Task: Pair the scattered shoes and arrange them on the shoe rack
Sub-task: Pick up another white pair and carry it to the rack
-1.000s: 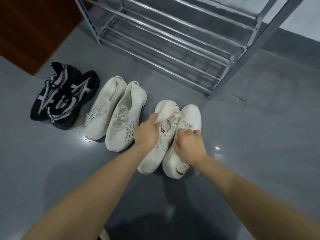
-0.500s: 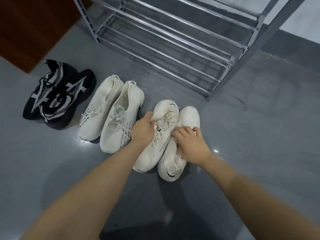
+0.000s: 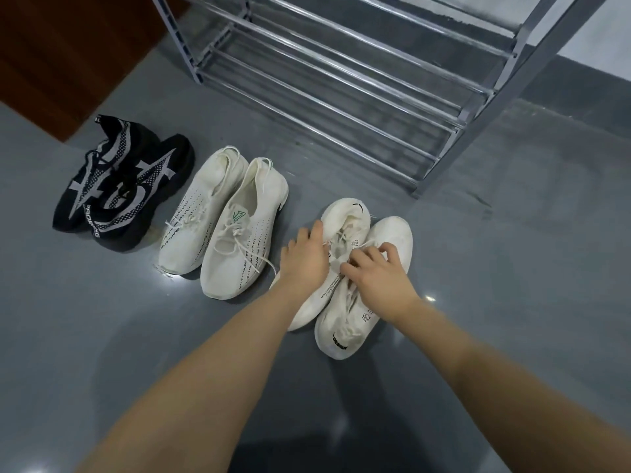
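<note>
We're crouching over the grey floor (image 3: pixel 512 268), both hands on the nearest pair of white sneakers. Left hand (image 3: pixel 304 259) is curling over the collar side of the left white sneaker (image 3: pixel 345 216), thumb along its edge. Right hand (image 3: pixel 379 278) is sitting on the tongue area of the right white sneaker (image 3: pixel 392 240), fingers (image 3: pixel 389 249) bent into the laces; we can't tell whether they're actually hooking inside the opening or just pressing on top.

The two shoes are lying side by side, touching, the left one overlapping the right slightly, heels pointing toward the shoe rack (image 3: pixel 341 80). The rack is standing just beyond them, its metal bars carrying nothing in view.

Further left on the floor: a cream knit pair (image 3: pixel 225 216), side by side and touching, and a black patterned pair (image 3: pixel 123 179), overlapping each other near the wooden door (image 3: pixel 51 46). All three pairs look matched already, so we're judging pairing as done and racking as not started.

Doing this step well, as we see it:
- getting fingers inside each collar, thumb outside, so the soft uppers aren't collapsing on lift
- tucking loose laces in; the ones here look slack and could snag on the bars
- lifting both together, keeping them parallel
- setting soles across two bars, not between them, heels outward, starting at one end to leave room for the other pairs.
</note>
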Demonstrator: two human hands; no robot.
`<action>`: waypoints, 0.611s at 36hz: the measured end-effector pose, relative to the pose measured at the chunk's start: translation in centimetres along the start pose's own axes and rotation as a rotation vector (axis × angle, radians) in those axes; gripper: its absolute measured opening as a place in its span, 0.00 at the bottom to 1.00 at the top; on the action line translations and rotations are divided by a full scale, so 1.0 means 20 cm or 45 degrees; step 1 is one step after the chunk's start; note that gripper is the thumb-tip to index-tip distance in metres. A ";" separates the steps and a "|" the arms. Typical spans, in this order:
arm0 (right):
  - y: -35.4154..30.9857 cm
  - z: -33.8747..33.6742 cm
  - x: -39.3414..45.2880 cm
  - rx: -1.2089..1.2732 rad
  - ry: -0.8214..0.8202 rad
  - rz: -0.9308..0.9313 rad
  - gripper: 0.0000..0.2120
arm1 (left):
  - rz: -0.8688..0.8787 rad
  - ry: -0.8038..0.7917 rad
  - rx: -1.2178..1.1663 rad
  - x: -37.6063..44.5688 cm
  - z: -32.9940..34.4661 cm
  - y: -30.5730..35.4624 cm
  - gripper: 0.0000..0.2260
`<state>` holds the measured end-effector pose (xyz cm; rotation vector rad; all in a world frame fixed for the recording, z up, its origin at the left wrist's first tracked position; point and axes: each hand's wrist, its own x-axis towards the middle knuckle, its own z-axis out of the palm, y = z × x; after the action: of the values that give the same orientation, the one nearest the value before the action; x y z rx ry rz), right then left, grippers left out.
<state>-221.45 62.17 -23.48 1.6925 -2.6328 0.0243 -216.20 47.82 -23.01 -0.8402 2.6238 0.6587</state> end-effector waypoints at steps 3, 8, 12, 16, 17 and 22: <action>-0.01 -0.01 0.01 0.021 -0.021 0.043 0.16 | -0.017 -0.012 0.062 -0.02 -0.01 -0.03 0.24; -0.01 -0.04 0.00 0.131 -0.073 0.119 0.10 | 0.038 -0.001 0.111 -0.04 -0.06 -0.08 0.23; -0.04 -0.14 0.05 0.217 -0.237 0.168 0.10 | 0.057 0.003 0.078 -0.10 -0.17 -0.10 0.20; -0.12 -0.38 0.12 0.295 -0.412 0.265 0.13 | 0.081 -0.012 0.074 -0.21 -0.42 -0.11 0.19; -0.15 -0.47 0.15 0.297 -0.432 0.280 0.13 | 0.074 -0.024 0.058 -0.26 -0.52 -0.11 0.19; -0.26 -0.90 0.27 0.332 -0.478 0.292 0.13 | 0.032 -0.018 -0.026 -0.44 -0.97 -0.11 0.17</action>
<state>-218.89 55.53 -5.34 1.5812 -3.2201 0.0601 -210.84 40.41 -3.72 -0.8066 2.6236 0.6962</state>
